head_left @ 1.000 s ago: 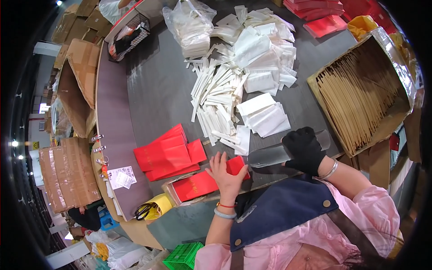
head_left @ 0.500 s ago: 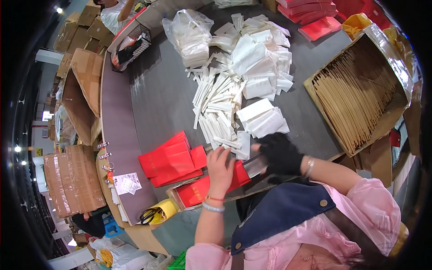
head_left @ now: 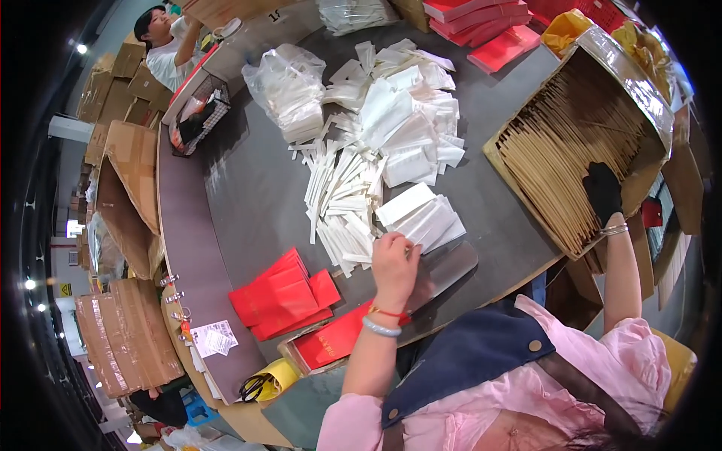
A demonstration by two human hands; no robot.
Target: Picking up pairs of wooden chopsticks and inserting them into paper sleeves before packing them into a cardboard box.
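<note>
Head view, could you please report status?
Black-gloved right hand over thin tan sticks; bare left hand by white paper sleeves; brown cardboard walls around sticks.

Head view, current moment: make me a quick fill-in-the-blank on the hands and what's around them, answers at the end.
The right hand, at the thin tan pieces, wears a ____ glove.
Those pieces are in an open box made of ____.
The pale bangle is on the wrist of the ____ hand.
At the table's near edge, black handles stick out of a ____ holder.

Missing words: black; cardboard; left; yellow.
</note>
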